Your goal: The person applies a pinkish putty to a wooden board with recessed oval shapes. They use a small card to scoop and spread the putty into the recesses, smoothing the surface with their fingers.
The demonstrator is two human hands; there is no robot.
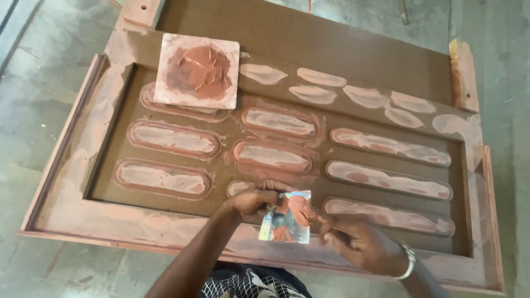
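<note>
**Filler on a panelled door, both hands on one shiny card**

At the left, the door panel [72, 182] lies flat on the concrete floor [33, 83], its frame smeared pale pink. Near its upper left sits a square board [197, 70] with a mound of reddish-brown filler [200, 72] on it, resting partly over one of the oblong recesses. Rows of oblong recesses [165, 179] run across the sunken field, most already coated with light filler.

In the lower middle, the left hand [251, 200] pinches the left edge of a small shiny card [285, 218], fingers curled tight on it. The card carries a dab of the reddish filler and hovers just above the door's lower rail, beside a half-hidden recess.

To the right, the right hand [353, 240], a metal bracelet [408, 262] on its wrist, has its fingertips pressed together at the card's right edge, touching the dab.

To do this well, I judge the card should be kept flat and lightly loaded, so the filler spreads thin into the groove edges without ridges.
</note>
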